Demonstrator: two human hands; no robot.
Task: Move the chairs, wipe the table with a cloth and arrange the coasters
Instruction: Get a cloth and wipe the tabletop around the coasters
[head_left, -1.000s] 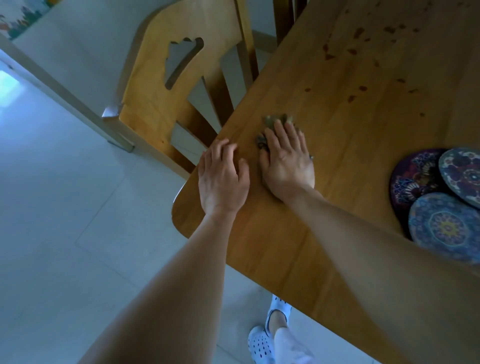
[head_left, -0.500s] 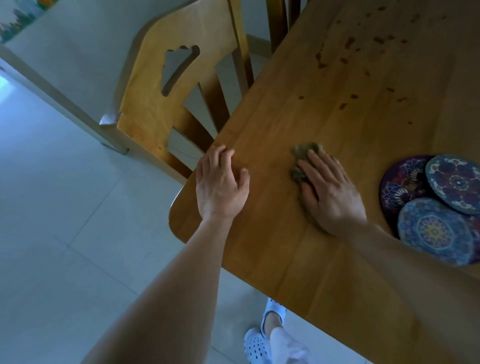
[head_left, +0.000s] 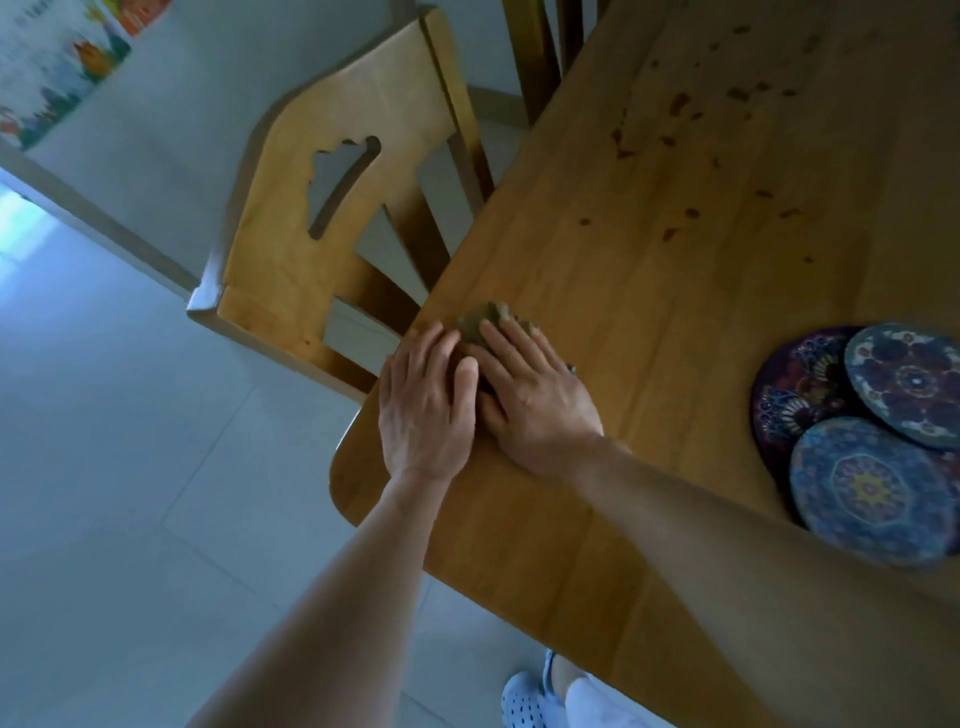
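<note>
A small crumpled olive cloth (head_left: 480, 325) lies on the wooden table (head_left: 675, 291) near its left edge. My right hand (head_left: 530, 395) presses flat on the cloth, which shows only past the fingertips. Beside it my left hand (head_left: 423, 402) rests flat on the table's corner, thumb touching the right hand. A wooden chair (head_left: 322, 218) stands against the table's left side. Three round patterned coasters (head_left: 872, 441) overlap at the right edge. Dark stains (head_left: 680, 104) dot the far part of the tabletop.
A second chair back (head_left: 535, 57) rises at the table's far left. Pale floor tiles (head_left: 130, 467) spread to the left. My white perforated shoes (head_left: 535, 696) show below the table's near edge. A colourful poster (head_left: 47, 67) hangs on the wall.
My right hand slid the cloth right toward the coasters, then back left to the table's edge beside my left hand. The left hand stayed at the corner.
</note>
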